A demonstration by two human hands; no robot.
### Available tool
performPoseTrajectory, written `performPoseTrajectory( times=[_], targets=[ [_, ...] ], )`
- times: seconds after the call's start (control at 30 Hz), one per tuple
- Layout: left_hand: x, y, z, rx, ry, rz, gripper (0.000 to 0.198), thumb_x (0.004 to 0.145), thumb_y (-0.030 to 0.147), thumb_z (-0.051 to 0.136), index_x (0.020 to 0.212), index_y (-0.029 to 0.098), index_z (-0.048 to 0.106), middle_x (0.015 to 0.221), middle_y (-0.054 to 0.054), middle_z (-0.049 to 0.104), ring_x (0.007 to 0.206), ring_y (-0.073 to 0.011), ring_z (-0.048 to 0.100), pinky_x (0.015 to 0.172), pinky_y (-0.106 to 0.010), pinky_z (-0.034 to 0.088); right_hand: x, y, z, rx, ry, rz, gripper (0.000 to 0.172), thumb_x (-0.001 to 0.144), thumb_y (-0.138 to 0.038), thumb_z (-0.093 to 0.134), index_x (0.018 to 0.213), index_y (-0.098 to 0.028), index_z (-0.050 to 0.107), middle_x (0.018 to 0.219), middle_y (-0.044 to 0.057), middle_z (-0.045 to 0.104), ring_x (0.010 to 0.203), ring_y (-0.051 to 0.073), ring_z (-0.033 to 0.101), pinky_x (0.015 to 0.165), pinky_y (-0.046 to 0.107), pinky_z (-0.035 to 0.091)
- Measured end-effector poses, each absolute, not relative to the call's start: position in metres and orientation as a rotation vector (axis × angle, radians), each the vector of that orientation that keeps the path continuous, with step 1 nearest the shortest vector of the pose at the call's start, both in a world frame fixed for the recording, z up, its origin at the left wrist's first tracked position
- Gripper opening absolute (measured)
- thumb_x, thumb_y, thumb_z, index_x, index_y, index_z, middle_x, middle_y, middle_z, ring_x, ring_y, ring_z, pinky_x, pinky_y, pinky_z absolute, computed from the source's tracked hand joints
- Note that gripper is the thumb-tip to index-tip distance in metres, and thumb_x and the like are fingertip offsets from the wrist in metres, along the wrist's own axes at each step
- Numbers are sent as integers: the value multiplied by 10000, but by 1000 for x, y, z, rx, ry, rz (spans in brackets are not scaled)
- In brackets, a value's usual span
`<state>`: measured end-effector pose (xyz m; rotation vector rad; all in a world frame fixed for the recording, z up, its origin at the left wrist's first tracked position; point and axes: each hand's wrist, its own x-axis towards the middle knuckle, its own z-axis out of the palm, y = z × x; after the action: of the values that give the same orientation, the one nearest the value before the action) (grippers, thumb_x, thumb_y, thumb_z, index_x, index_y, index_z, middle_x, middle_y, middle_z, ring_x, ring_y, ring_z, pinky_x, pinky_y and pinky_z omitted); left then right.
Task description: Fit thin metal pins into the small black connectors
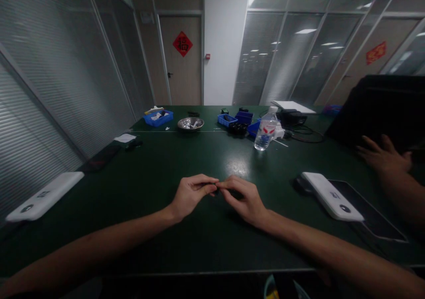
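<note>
My left hand [192,195] is over the middle of the dark green table [159,157], its thumb and fingers pinched together around a small dark piece [216,192]. Opposite it, my right hand [244,199] brings its thumb and index fingertip to the same spot, so the fingertips of both hands meet. The small piece is mostly hidden by fingers, and its kind cannot be made out. Whether the right fingertips grip it or only touch it is also unclear.
White power-bank-like devices lie at left [46,197] and right [332,196]. Farther back stand a water bottle [265,131], a metal bowl [190,124], a blue tray [158,118] and several blue bins. Another person's hand [387,155] reaches in beside a black laptop-like object [381,109].
</note>
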<state>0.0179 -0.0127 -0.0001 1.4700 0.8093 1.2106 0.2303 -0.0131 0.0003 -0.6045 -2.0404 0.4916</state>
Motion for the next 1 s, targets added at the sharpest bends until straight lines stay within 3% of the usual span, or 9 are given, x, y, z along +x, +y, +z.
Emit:
performPoseTrajectory(
  times=[0.13, 0.27, 0.33, 0.47, 0.57, 0.83, 1.0],
  targets=[
    [18, -9, -1, 1461, 801, 1185, 252, 832, 299, 812, 1024, 137, 794, 979, -85, 754, 822, -199, 731, 812, -347, 614, 230, -10, 2, -581, -2056, 478, 205, 1009, -166, 566, 1162, -204, 697, 958, 63, 701, 857, 175, 667, 756, 303, 534],
    [5, 8, -5, 1540, 868, 1010, 485, 860, 308, 783, 1316, 174, 685, 1078, -89, 761, 942, -219, 723, 871, -369, 581, 244, 5, 5, -642, -2232, 400, 248, 1033, -202, 525, 1218, -204, 690, 1014, 81, 680, 880, 180, 661, 767, 301, 531],
    [-5, 18, -6, 1689, 983, 882, 533, 867, 313, 774, 1375, 209, 650, 1070, -71, 766, 938, -211, 706, 865, -359, 554, 252, 14, 4, -739, -2385, 380, 266, 1040, -221, 515, 1244, -202, 685, 1012, 76, 667, 849, 170, 655, 746, 285, 521],
    [-18, 25, -5, 2063, 1069, 717, 292, 886, 371, 751, 1149, 248, 779, 1079, -53, 744, 935, -213, 656, 828, -336, 503, 259, 23, 2, -874, -2632, 254, 319, 1048, -249, 498, 1321, -238, 664, 1053, 70, 661, 828, 163, 647, 718, 268, 496],
    [-19, 22, -2, 2205, 1002, 708, 224, 881, 388, 759, 1051, 247, 796, 1074, -54, 708, 1006, -229, 633, 854, -339, 485, 257, 23, 2, -903, -2731, 110, 379, 1040, -259, 503, 1400, -271, 623, 1087, 73, 651, 779, 155, 634, 679, 262, 476],
    [-16, 16, 5, 2234, 985, 698, 190, 882, 345, 761, 1036, 233, 762, 1174, -67, 665, 1118, -250, 603, 948, -386, 481, 254, 19, 9, -875, -2864, -137, 481, 1047, -259, 464, 1525, -285, 506, 1065, 74, 647, 636, 121, 561, 581, 253, 398],
    [-20, 18, 4, 2280, 901, 694, 164, 899, 289, 746, 1056, 240, 749, 1226, -65, 663, 1187, -252, 589, 1029, -421, 458, 259, 19, 12, -880, -2860, -64, 441, 1038, -251, 481, 1469, -293, 566, 1084, 65, 653, 655, 114, 577, 607, 248, 402]
  ],
)
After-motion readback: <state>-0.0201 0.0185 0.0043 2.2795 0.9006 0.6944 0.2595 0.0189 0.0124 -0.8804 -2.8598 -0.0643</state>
